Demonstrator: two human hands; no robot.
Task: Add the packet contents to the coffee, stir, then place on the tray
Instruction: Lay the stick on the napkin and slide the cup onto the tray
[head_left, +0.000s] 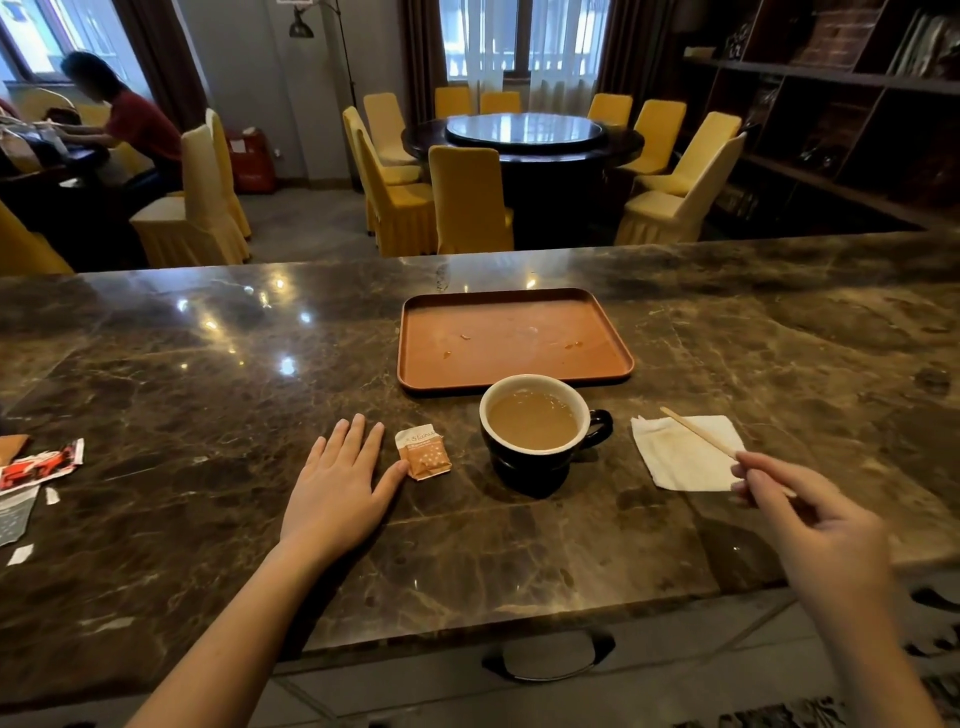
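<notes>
We were in a restaurant or hotel dining room, at a polished brown marble counter (208, 415) with drawer handles below. Evidence: big round dark table (522, 143) with a glass turntable in the middle, ringed by chairs in yellow fabric covers (470, 200). More covered chairs at left, where a person in a red top (137, 124) sat at another table. Curtained windows (488, 41) behind, dark wooden shelving (831, 104) along the right wall. A serving tray (621, 358) on the counter fit too.
</notes>
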